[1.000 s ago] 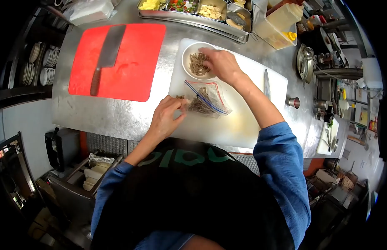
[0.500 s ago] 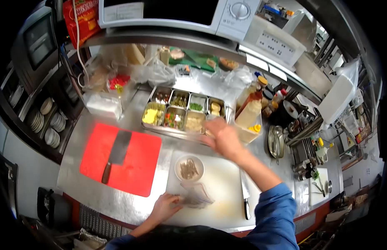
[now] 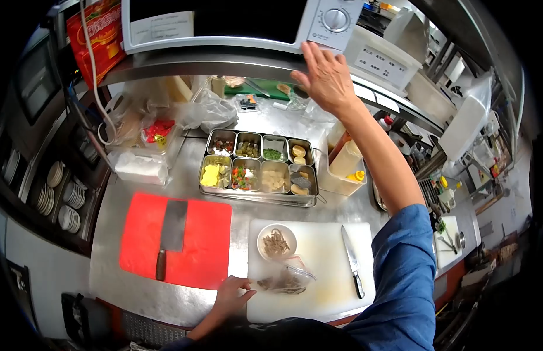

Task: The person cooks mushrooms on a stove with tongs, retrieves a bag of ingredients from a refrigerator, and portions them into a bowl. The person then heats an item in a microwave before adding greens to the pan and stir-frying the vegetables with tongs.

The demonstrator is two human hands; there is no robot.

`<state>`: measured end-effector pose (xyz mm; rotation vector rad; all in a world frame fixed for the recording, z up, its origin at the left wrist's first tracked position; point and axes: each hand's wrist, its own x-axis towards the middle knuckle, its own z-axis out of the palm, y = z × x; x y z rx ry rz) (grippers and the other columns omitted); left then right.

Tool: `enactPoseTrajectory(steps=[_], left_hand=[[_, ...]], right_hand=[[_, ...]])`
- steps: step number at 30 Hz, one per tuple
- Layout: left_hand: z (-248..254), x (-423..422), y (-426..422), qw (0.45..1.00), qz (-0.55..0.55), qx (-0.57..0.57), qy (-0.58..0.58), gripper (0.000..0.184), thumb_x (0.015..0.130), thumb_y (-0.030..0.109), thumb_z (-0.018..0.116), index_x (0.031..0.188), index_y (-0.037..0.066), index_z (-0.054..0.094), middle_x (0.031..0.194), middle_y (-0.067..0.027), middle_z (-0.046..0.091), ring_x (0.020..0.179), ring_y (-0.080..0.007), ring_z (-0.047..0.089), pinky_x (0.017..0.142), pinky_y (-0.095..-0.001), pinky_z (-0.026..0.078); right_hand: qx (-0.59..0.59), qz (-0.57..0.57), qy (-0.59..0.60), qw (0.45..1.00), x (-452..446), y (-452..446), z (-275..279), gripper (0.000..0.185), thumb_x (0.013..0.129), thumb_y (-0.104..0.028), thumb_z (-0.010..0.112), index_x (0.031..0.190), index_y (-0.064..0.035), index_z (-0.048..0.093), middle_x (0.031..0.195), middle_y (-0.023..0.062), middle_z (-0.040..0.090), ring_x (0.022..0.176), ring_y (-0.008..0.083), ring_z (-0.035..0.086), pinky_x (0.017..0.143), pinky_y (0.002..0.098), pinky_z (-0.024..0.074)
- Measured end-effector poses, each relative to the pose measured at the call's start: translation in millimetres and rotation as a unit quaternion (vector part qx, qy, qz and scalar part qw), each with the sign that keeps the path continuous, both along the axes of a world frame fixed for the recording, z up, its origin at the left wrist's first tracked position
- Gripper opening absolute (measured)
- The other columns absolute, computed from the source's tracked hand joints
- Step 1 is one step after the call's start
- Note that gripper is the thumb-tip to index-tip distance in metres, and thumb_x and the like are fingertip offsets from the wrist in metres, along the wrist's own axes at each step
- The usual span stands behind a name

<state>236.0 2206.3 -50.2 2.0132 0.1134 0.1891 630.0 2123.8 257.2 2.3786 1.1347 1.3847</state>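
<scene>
My right hand (image 3: 328,76) is raised to the lower right corner of the white microwave (image 3: 333,35), its fingers stretched out against or just in front of the panel below the dial. Nothing is in it. Low on the left edge of the white cutting board (image 3: 318,313), my left hand (image 3: 231,297) has loosely curled fingers, with no object visible in them. Just right of its fingertips lies a clear zip bag (image 3: 295,279) with brownish strips inside. Behind the bag, a white bowl (image 3: 262,246) holds similar brownish strips. A kitchen knife (image 3: 351,257) rests on the board's right side.
A cleaver (image 3: 175,225) lies on a red cutting board (image 3: 137,251) to the left. Metal containers (image 3: 259,199) of chopped ingredients stand behind the boards. Beside them is a bin of squeeze bottles (image 3: 341,184). The steel shelf (image 3: 224,63) overhangs the counter.
My right hand has risen from beside the ingredient containers to the microwave. My left hand stays low by the zip bag, now slightly apart from it. The camera view has shifted.
</scene>
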Motion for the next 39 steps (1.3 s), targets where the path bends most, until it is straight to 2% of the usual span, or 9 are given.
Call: enactPoseTrajectory(steps=[8,11,17,21,24,26,34,38,39], left_hand=[[-6,2,45,0.996,0.019,-0.082,0.000,0.034,0.066,0.011,0.072,0.097,0.008,0.061,0.083,-0.0056,0.062,0.079,-0.0193,0.057,0.073,-0.0312,0.045],[128,22,81,0.975,0.158,0.033,-0.149,0.032,0.070,0.004,0.065,0.101,0.003,0.058,0.089,-0.0073,0.061,0.090,-0.0210,0.054,0.085,-0.0331,0.040],[217,54,127,0.884,0.209,0.052,-0.414,0.050,0.080,0.021,0.052,0.121,-0.003,0.038,0.115,-0.0163,0.047,0.106,-0.0256,0.047,0.095,-0.0370,0.033],[256,59,129,0.835,0.202,0.087,-0.504,0.064,0.079,0.029,0.055,0.128,-0.001,0.028,0.120,-0.0163,0.041,0.114,-0.0261,0.040,0.099,-0.0369,0.027],[230,39,148,0.815,0.293,0.048,-0.498,0.068,0.077,0.030,0.058,0.130,0.001,0.026,0.127,-0.0152,0.034,0.119,-0.0266,0.034,0.101,-0.0370,0.024],[223,26,163,0.780,0.404,0.050,-0.474,0.067,0.077,0.023,0.060,0.131,0.005,0.025,0.127,-0.0107,0.032,0.117,-0.0215,0.033,0.101,-0.0349,0.022],[247,2,191,0.770,0.424,0.082,-0.469,0.041,0.086,0.010,0.047,0.122,-0.002,0.032,0.108,-0.0190,0.047,0.099,-0.0258,0.050,0.095,-0.0379,0.038],[261,20,184,0.788,0.279,0.047,-0.546,0.021,0.086,0.005,0.043,0.097,-0.013,0.050,0.098,-0.0218,0.055,0.091,-0.0304,0.057,0.086,-0.0393,0.049],[251,10,200,0.769,0.279,0.281,-0.502,0.026,0.089,0.007,0.040,0.113,-0.003,0.042,0.114,-0.0219,0.038,0.105,-0.0333,0.046,0.087,-0.0421,0.048]], right_hand=[[-0.055,0.100,-0.028,0.993,-43,-3,3,0.080,0.083,-0.057,0.038,0.136,-0.0014,0.016,0.111,0.0180,0.052,0.114,0.0310,0.039,0.100,0.0464,0.0224],[-0.017,0.121,0.098,0.988,-78,-20,5,0.082,0.081,-0.059,0.041,0.136,-0.0025,0.018,0.129,0.0209,0.037,0.127,0.0330,0.025,0.104,0.0467,0.0172],[-0.102,0.278,0.245,0.923,-158,-35,-32,0.074,0.077,-0.061,0.045,0.128,-0.0085,0.040,0.134,0.0180,0.034,0.126,0.0331,0.030,0.105,0.0479,0.0136],[-0.061,0.503,0.106,0.856,-174,-17,-43,0.041,0.079,-0.036,0.056,0.110,-0.0099,0.055,0.115,0.0153,0.053,0.102,0.0279,0.054,0.088,0.0400,0.0415],[0.123,0.378,0.158,0.904,-125,12,-25,0.010,0.067,-0.007,0.062,0.075,-0.0081,0.056,0.076,0.0069,0.058,0.065,0.0236,0.055,0.054,0.0311,0.0452],[0.209,0.349,0.110,0.907,-103,40,15,0.010,0.071,-0.002,0.061,0.079,-0.0039,0.055,0.072,0.0083,0.055,0.063,0.0229,0.057,0.056,0.0307,0.0451],[0.126,0.309,0.067,0.940,-121,51,-24,0.025,0.075,-0.020,0.066,0.096,-0.0085,0.059,0.085,0.0066,0.059,0.068,0.0191,0.059,0.053,0.0281,0.0455],[0.110,0.196,0.433,0.873,-184,-15,-46,0.016,0.076,-0.016,0.066,0.086,-0.0032,0.064,0.071,0.0051,0.062,0.060,0.0099,0.057,0.052,0.0230,0.0447],[0.124,0.188,0.495,0.839,-196,-34,-66,0.013,0.078,-0.013,0.063,0.084,-0.0020,0.064,0.070,0.0043,0.062,0.061,0.0088,0.057,0.055,0.0223,0.0465]])
